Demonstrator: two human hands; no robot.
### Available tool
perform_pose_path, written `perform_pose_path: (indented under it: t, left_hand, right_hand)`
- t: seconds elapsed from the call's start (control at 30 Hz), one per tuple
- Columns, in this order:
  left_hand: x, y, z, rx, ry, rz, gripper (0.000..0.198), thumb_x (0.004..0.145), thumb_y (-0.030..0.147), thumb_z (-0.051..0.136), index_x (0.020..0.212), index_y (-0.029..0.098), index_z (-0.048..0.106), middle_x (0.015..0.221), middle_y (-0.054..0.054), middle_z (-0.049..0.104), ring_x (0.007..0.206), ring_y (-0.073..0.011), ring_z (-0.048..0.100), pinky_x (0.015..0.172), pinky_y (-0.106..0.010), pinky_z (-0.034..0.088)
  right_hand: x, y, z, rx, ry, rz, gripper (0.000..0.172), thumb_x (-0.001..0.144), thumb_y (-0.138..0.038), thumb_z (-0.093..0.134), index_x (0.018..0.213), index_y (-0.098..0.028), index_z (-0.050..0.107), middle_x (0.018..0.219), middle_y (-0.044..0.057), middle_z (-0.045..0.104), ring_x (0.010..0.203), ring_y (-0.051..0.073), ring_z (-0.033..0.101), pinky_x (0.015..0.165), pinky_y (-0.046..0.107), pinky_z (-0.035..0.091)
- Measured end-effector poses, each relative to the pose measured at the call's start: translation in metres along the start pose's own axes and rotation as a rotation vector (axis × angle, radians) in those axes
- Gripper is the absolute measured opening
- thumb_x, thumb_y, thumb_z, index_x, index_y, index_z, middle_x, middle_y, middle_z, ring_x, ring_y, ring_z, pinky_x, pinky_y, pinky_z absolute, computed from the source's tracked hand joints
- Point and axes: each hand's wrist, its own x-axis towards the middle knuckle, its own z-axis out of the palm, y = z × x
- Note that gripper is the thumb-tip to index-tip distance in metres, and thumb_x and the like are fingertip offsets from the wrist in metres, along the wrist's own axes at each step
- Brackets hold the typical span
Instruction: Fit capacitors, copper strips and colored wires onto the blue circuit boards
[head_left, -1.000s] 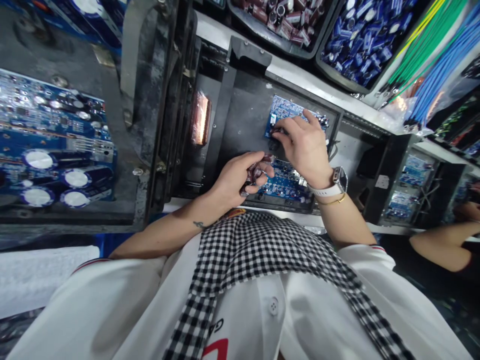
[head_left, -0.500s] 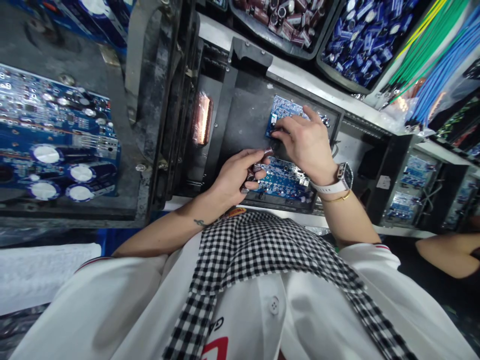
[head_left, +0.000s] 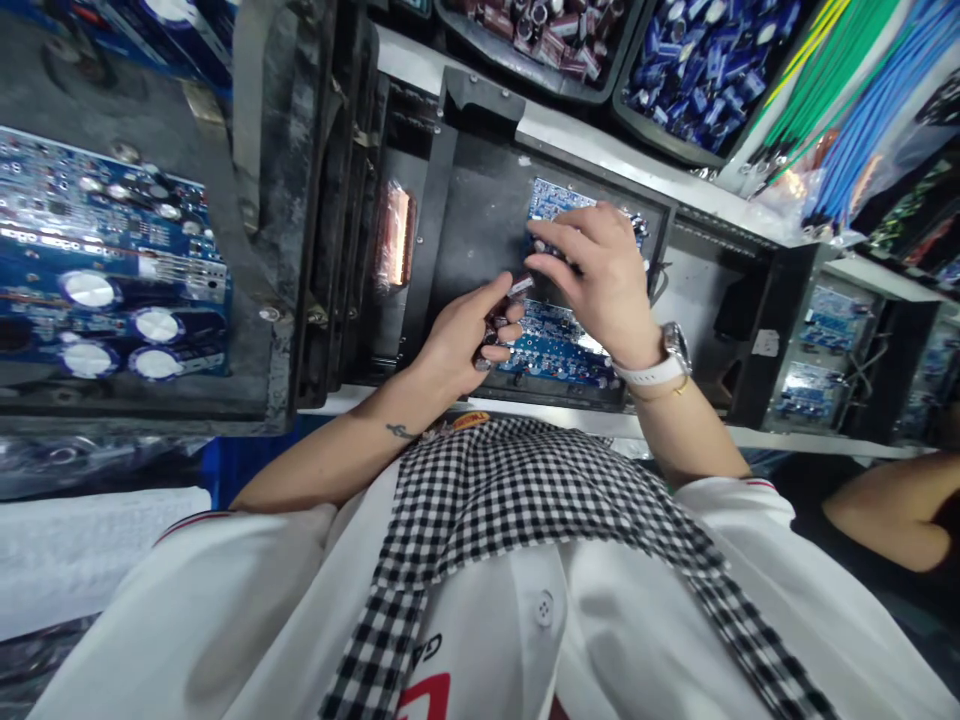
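In the middle is a flat dark grey tray (head_left: pixel 480 200) with black metal sides; a thin upper blue circuit board (head_left: pixel 555 192) and a thin lower blue circuit board (head_left: pixel 555 352) lie on its right half. On the left, a big black scuffed tray (head_left: pixel 150 423) holds a wide blue circuit board (head_left: pixel 97 235); on the right, a black boxy tray (head_left: pixel 780 300) holds two little blue boards (head_left: pixel 832 315). At the far side, a pale metal shelf (head_left: pixel 585 148) carries a black plastic bin of brown round parts (head_left: pixel 517 73); next to it are a black plastic bin of blue round parts (head_left: pixel 664 132) and some long green, blue and yellow wires (head_left: pixel 821 85).
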Motion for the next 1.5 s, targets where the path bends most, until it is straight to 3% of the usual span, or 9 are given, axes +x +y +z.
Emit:
perform_pose_path:
  t: [0.17, 0.27, 0.37, 0.53, 0.67, 0.87, 1.1, 1.3, 1.5]
  left_hand:
    - [-0.022, -0.022, 0.006, 0.171, -0.123, -0.152, 0.019, 0.093, 0.034, 0.061, 0.089, 0.016, 0.058, 0.067, 0.001, 0.05, 0.042, -0.0038, 0.04, 0.032, -0.01, 0.017]
    - [-0.037, -0.048, -0.001, 0.254, -0.152, -0.358, 0.012, 0.09, 0.022, 0.054, 0.098, 0.016, 0.06, 0.072, -0.001, 0.054, 0.042, -0.0054, 0.042, 0.031, -0.011, 0.018]
    - [-0.044, -0.068, -0.011, 0.34, -0.2, -0.476, 0.019, 0.086, 0.013, 0.051, 0.103, 0.015, 0.059, 0.079, -0.004, 0.06, 0.043, -0.0054, 0.043, 0.031, -0.011, 0.018]
    - [-0.05, -0.072, -0.017, 0.379, -0.251, -0.41, 0.017, 0.095, 0.019, 0.053, 0.111, 0.016, 0.052, 0.098, -0.012, 0.068, 0.043, -0.0038, 0.041, 0.032, -0.011, 0.019]
    - [-0.052, -0.07, -0.017, 0.392, -0.235, -0.36, 0.011, 0.096, 0.025, 0.057, 0.1, 0.017, 0.051, 0.083, -0.004, 0.063, 0.042, -0.0029, 0.039, 0.032, -0.011, 0.019]
    - [-0.049, -0.073, -0.019, 0.341, -0.171, -0.307, 0.019, 0.095, 0.033, 0.062, 0.09, 0.017, 0.053, 0.069, 0.003, 0.048, 0.041, -0.0019, 0.037, 0.033, -0.009, 0.018]
    - [-0.053, -0.071, -0.021, 0.261, -0.116, -0.265, 0.011, 0.098, 0.022, 0.053, 0.104, 0.014, 0.06, 0.08, 0.0, 0.049, 0.046, -0.0022, 0.042, 0.032, -0.008, 0.019]
    - [-0.052, -0.066, -0.023, 0.228, -0.103, -0.271, 0.012, 0.097, 0.019, 0.054, 0.107, 0.013, 0.06, 0.081, -0.001, 0.05, 0.046, -0.0021, 0.043, 0.032, -0.008, 0.019]
    - [-0.054, -0.065, -0.024, 0.185, -0.133, -0.259, 0.009, 0.096, 0.019, 0.057, 0.103, 0.015, 0.06, 0.079, -0.001, 0.052, 0.045, -0.0023, 0.044, 0.032, -0.008, 0.019]
  right_hand:
    - [-0.072, -0.019, -0.023, 0.076, 0.046, 0.019, 0.025, 0.101, -0.032, 0.046, 0.118, -0.03, 0.064, 0.112, 0.003, 0.07, 0.112, 0.022, 0.062, 0.117, 0.05, 0.034]
    - [-0.117, -0.017, -0.011, 0.021, 0.052, 0.081, 0.023, 0.1, -0.025, 0.047, 0.114, -0.027, 0.065, 0.112, 0.003, 0.07, 0.109, 0.022, 0.064, 0.118, 0.052, 0.031]
    - [-0.141, -0.01, 0.012, -0.006, 0.013, 0.087, 0.021, 0.099, -0.023, 0.048, 0.112, -0.025, 0.066, 0.11, 0.004, 0.071, 0.105, 0.021, 0.065, 0.118, 0.054, 0.03]
    - [-0.14, -0.006, 0.026, 0.0, 0.02, 0.088, 0.021, 0.099, -0.024, 0.05, 0.111, -0.024, 0.066, 0.108, 0.004, 0.071, 0.1, 0.022, 0.067, 0.118, 0.056, 0.031]
    - [-0.135, -0.007, 0.021, -0.016, -0.003, 0.065, 0.02, 0.098, -0.024, 0.051, 0.11, -0.023, 0.067, 0.107, 0.004, 0.072, 0.097, 0.022, 0.068, 0.118, 0.057, 0.031]
    - [-0.137, -0.008, 0.023, -0.098, 0.017, -0.007, 0.022, 0.1, -0.022, 0.049, 0.113, -0.021, 0.067, 0.108, 0.005, 0.072, 0.099, 0.021, 0.068, 0.12, 0.057, 0.03]
    - [-0.138, -0.008, 0.022, -0.143, 0.082, -0.098, 0.03, 0.1, -0.017, 0.047, 0.127, -0.022, 0.06, 0.109, 0.004, 0.072, 0.101, 0.018, 0.067, 0.12, 0.057, 0.032]
    - [-0.138, 0.005, 0.021, -0.05, 0.012, -0.247, 0.032, 0.1, -0.014, 0.045, 0.127, -0.023, 0.06, 0.118, 0.003, 0.072, 0.115, 0.019, 0.064, 0.119, 0.057, 0.033]
    - [-0.136, -0.024, 0.005, 0.126, 0.029, -0.092, 0.034, 0.099, -0.028, 0.056, 0.133, -0.026, 0.057, 0.123, 0.004, 0.071, 0.117, 0.021, 0.065, 0.122, 0.058, 0.027]
